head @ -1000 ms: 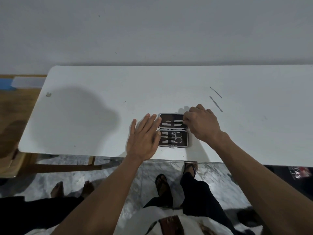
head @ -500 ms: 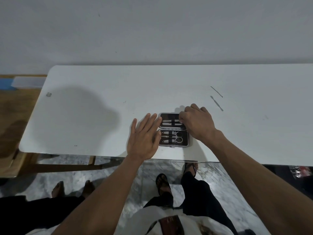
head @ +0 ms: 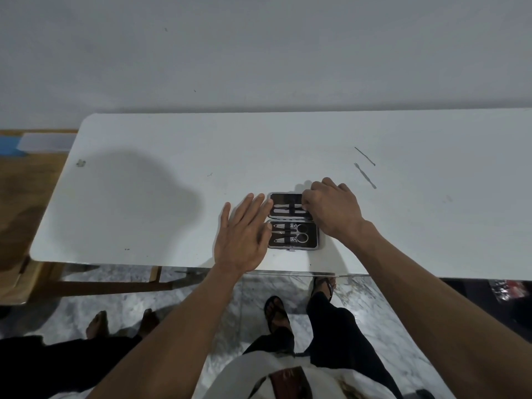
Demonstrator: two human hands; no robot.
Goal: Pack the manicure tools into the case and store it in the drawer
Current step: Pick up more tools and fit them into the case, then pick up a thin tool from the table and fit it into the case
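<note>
Two halves of the open manicure case [head: 293, 234] lie flat near the table [head: 172, 145] front edge, between the hands. The left hand [head: 244, 237], grip spread flat, steadies its left edge; the right hand [head: 331, 211], fingers curled, pinches a tool in the far half. Two loose tools [head: 365, 175] lie beyond the right hand.

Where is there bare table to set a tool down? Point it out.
Bare table lies left of the left hand, and behind the case toward the wall. Right of the right hand two loose tools lie. It is crowded around the case, between both hands.
</note>
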